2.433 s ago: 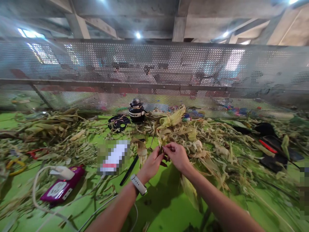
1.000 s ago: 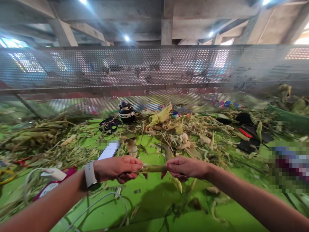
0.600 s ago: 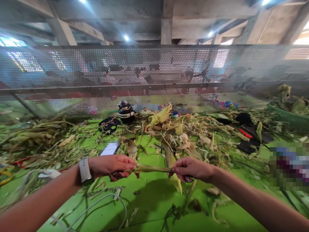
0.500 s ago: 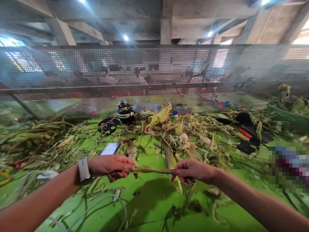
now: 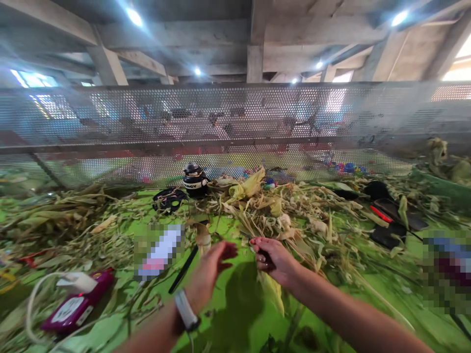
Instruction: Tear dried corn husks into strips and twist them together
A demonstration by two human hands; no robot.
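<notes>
My left hand (image 5: 209,269), a pale watch on its wrist, hangs over the green table (image 5: 235,299) with thumb and fingers apart and nothing between them. To its right, my right hand (image 5: 274,260) is closed in a pinch; what sits between its fingertips is too small to make out. Just beyond it, thin dry strips of corn husk (image 5: 250,220) run back into the heap. A yellowish husk leaf (image 5: 273,291) lies below the right hand. Near the left hand stands a curled brown husk piece (image 5: 202,238).
Husk scraps (image 5: 59,211) spread along both sides. A black jar (image 5: 195,180) stands at the back before a perforated metal screen (image 5: 235,113). At left are a phone (image 5: 162,250) and a magenta box (image 5: 79,301) with a white charger and cable. A green basket (image 5: 441,189) holds husks at right.
The husk strip stretched between both hands no longer shows there. My left hand has let go, opened and turned upward; my right hand moved slightly left and up. The view has shifted.
</notes>
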